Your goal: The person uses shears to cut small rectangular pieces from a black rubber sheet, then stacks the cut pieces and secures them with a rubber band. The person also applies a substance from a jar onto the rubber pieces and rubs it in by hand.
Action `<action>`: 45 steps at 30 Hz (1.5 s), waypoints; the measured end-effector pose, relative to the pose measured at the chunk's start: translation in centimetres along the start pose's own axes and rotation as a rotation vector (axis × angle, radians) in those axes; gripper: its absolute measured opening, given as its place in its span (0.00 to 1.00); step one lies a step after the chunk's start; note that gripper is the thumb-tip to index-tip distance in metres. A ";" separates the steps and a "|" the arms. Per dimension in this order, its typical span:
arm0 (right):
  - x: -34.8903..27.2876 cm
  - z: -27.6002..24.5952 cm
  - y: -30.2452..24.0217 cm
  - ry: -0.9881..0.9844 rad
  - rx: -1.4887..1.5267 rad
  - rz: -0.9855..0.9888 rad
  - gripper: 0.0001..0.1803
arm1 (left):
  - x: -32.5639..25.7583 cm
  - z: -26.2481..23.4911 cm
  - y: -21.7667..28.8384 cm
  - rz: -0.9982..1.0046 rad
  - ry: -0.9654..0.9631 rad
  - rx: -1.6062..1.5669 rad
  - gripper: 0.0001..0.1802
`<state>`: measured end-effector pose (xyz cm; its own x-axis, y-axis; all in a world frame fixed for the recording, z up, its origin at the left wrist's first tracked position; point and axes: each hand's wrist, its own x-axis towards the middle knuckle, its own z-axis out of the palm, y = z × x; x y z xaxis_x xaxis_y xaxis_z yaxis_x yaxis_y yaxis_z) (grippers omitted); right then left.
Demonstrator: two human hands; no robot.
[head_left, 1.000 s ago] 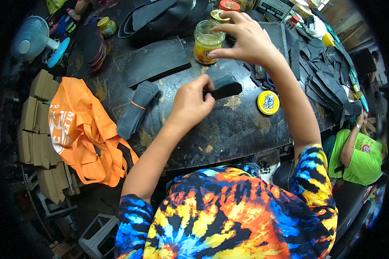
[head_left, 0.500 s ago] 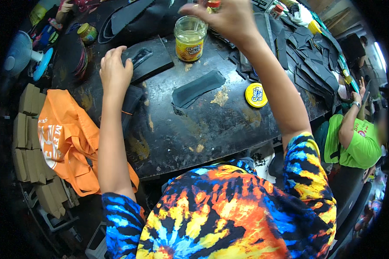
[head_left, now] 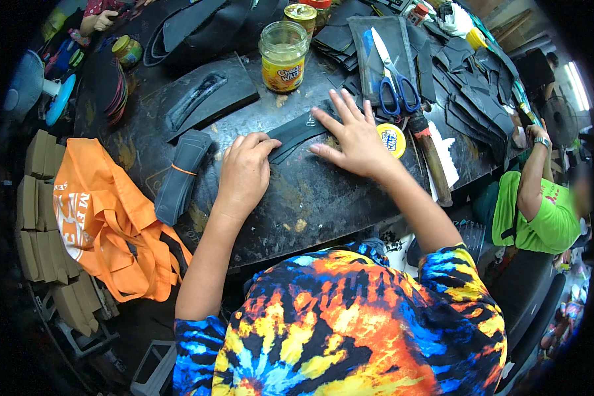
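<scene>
Black sheet material, thin and flexible, forms the dark strip [head_left: 294,132] that lies in the middle of the bench [head_left: 297,204], just near of the glass jar [head_left: 283,69]. Half a second ago we saw it lying alone, with our left hand [head_left: 244,165] over the thick black block [head_left: 237,99] and our right hand [head_left: 360,142] raised by the jar; now both have come to the strip. The curved, glossy-edged piece [head_left: 195,102] on the block shows whole, and so do the metal scissors [head_left: 389,72] with dark blue loops and the worn wooden handle [head_left: 434,168], which our right arm no longer covers. A pale, shiny squiggle [head_left: 311,121] marks the strip's right part. To the left, an orange band [head_left: 184,169] cinches a bundle of dark pieces [head_left: 178,188]. Our left fingers curl inward, pinching the strip's left end; our right fingers are released and spread wide at its right end, though we cannot tell whether they press on it.
</scene>
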<state>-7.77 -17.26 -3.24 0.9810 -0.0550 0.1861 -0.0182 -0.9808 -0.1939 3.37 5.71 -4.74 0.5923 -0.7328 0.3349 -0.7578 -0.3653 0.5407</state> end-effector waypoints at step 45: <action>-3.0 1.7 -3.1 -0.110 -0.158 0.061 0.66 | -1.7 0.8 -3.2 -0.259 0.395 -0.397 0.12</action>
<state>-10.37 -13.76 -4.82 0.9922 -0.1025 0.0707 -0.0993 -0.9940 -0.0468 4.61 7.69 -7.62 0.8574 -0.3535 0.3740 -0.4613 -0.2059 0.8630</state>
